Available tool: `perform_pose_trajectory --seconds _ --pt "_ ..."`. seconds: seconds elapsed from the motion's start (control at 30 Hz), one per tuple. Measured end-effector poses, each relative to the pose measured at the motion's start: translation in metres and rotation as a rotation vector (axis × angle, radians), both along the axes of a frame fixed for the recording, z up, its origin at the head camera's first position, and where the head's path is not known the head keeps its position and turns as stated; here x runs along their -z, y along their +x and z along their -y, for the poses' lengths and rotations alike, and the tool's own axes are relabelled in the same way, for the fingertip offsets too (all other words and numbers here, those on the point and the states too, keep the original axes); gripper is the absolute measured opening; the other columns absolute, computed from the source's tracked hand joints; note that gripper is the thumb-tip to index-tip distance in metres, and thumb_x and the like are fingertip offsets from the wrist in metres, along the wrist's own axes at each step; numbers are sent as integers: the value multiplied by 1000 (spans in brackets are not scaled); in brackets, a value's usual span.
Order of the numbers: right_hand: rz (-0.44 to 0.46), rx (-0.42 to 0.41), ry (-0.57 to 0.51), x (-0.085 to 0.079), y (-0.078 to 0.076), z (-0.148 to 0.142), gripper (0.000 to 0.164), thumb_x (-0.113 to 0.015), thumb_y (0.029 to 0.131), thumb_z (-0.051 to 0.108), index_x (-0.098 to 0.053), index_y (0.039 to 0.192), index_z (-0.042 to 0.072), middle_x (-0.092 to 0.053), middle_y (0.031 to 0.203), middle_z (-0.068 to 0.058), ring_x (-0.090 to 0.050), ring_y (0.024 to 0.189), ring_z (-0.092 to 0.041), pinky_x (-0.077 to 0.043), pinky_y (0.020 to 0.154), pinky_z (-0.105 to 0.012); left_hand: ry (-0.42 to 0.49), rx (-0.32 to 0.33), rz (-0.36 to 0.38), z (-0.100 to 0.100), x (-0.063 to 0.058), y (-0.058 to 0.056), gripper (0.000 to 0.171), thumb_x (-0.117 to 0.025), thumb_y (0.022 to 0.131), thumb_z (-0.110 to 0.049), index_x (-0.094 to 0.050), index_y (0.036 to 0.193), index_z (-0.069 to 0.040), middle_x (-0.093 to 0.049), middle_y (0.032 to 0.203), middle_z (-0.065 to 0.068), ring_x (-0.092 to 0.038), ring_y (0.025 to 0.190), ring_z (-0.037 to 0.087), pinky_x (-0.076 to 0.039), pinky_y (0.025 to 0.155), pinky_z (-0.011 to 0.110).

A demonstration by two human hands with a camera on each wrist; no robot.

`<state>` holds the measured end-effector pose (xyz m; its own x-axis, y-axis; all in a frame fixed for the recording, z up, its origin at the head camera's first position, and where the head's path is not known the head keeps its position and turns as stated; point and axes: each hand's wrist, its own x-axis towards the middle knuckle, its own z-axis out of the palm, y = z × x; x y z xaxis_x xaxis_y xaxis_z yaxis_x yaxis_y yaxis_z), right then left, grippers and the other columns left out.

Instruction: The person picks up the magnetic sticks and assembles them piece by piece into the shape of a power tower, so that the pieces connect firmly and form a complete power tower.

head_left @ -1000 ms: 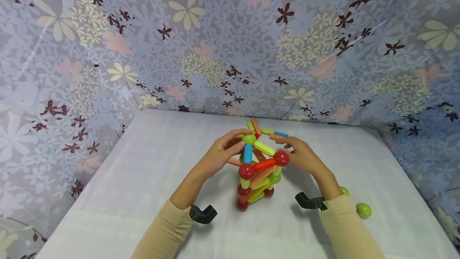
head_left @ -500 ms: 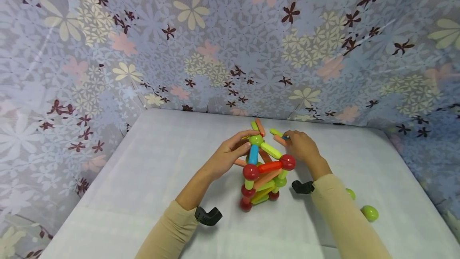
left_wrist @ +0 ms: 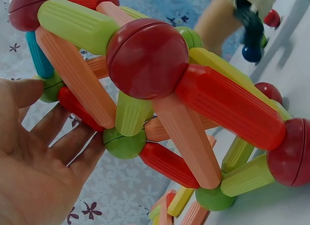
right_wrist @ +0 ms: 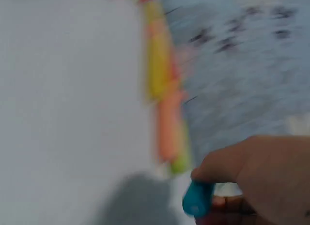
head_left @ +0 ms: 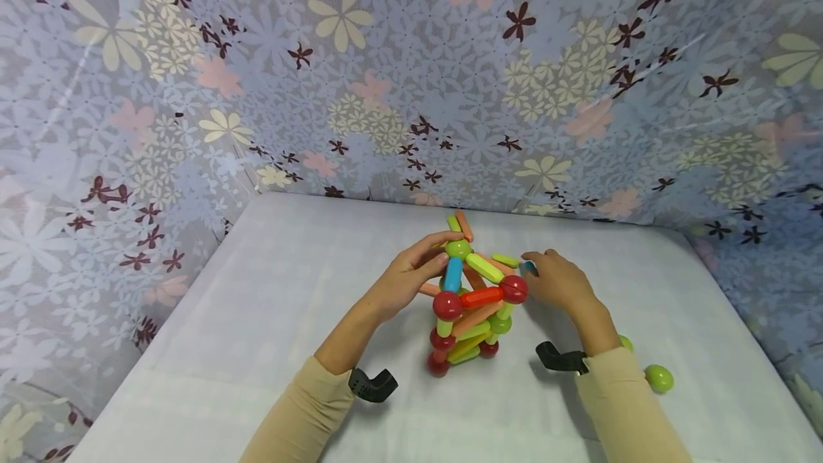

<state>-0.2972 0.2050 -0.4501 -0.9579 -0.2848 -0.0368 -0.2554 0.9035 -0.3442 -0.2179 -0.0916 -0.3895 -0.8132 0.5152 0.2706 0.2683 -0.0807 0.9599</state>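
A tower of magnetic rods and balls (head_left: 483, 297) stands on the white table, made of red and green balls joined by red, orange, yellow, green and blue rods. My left hand (head_left: 401, 277) holds the green ball (head_left: 458, 249) at its upper left corner. In the left wrist view the thumb lies against that ball, with other fingers behind the red rod (left_wrist: 81, 110). To the right of the tower, my right hand (head_left: 566, 283) pinches a blue magnetic rod (right_wrist: 197, 200) between thumb and fingers, just above the table.
Loose rods lie behind the tower, among them a lime-green rod (head_left: 506, 261) and an orange rod (right_wrist: 168, 123), blurred in the right wrist view. Green balls (head_left: 659, 378) lie near my right forearm. A flowered cloth (head_left: 411, 77) rises behind the table (head_left: 302, 234).
My right hand reached in among the loose rods and has drawn back rightward with the blue rod. Some of those rods have shifted. My left hand stays on the tower.
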Motion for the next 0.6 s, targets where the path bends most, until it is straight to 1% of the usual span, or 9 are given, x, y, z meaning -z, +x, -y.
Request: perform_pose_trajectory --seconds 0.03,0.1,0.2,0.27,0.33,0.4,0.47,0.53,0.6 --pt "-15 1 -91 -7 5 0 43 -55 97 25 -54 133 1 -57 107 -21 -58 86 -32 -49 69 -48 0 -1 -1 0 0 0 38 -41 104 -14 -45 141 -14 -54 127 9 -52 119 21 -43 99 38" --pt "-48 -4 -306 -25 19 1 44 -55 99 28 -53 134 3 -59 106 -16 -59 86 -27 -49 69 -42 -9 -7 7 -1 4 -4 38 -41 104 -14 -44 142 -14 -54 128 9 -52 119 21 -42 99 40" --pt "-127 -24 -622 -55 46 6 42 -60 96 30 -56 133 10 -63 105 -9 -62 88 -22 -51 74 -31 -16 -13 19 -1 13 -10 39 -41 104 -14 -43 143 -13 -53 128 10 -53 119 22 -43 98 42" --pt "-197 -82 -777 -74 67 11 37 -64 94 21 -60 129 10 -64 103 -9 -64 87 -20 -51 77 -26 -16 -15 31 -1 20 -14 40 -41 104 -16 -43 144 -15 -53 128 9 -53 118 22 -45 97 43" --pt "-250 -204 -886 -86 83 15 33 -66 91 4 -62 123 4 -65 102 -13 -65 88 -20 -51 79 -23 -14 -18 31 0 22 -15 39 -42 104 -18 -43 144 -18 -53 128 9 -53 117 23 -45 96 42" --pt "-271 -322 -937 -94 94 21 35 -66 85 -11 -63 119 -2 -65 102 -16 -65 88 -21 -52 80 -23 -10 -24 37 0 23 -16 39 -43 104 -21 -45 143 -20 -53 127 8 -54 115 23 -49 91 43" --pt "-262 -384 -938 -99 100 24 37 -66 81 -16 -63 116 -2 -66 104 -14 -64 91 -20 -51 82 -25 -6 -26 29 1 23 -16 39 -44 104 -24 -45 143 -21 -53 127 7 -54 115 23 -49 91 41" --pt "-236 -395 -906 -100 102 24 36 -66 83 -14 -63 117 -1 -66 104 -12 -64 92 -20 -51 83 -25 1 -22 33 1 24 -16 39 -45 103 -26 -46 142 -22 -53 128 7 -54 115 24 -51 88 43" --pt "-219 -358 -856 -97 98 20 31 -61 90 -7 -63 119 3 -66 107 -8 -63 95 -20 -49 85 -25 5 -12 34 1 24 -16 39 -46 103 -27 -46 142 -23 -52 129 7 -54 115 24 -50 88 43"
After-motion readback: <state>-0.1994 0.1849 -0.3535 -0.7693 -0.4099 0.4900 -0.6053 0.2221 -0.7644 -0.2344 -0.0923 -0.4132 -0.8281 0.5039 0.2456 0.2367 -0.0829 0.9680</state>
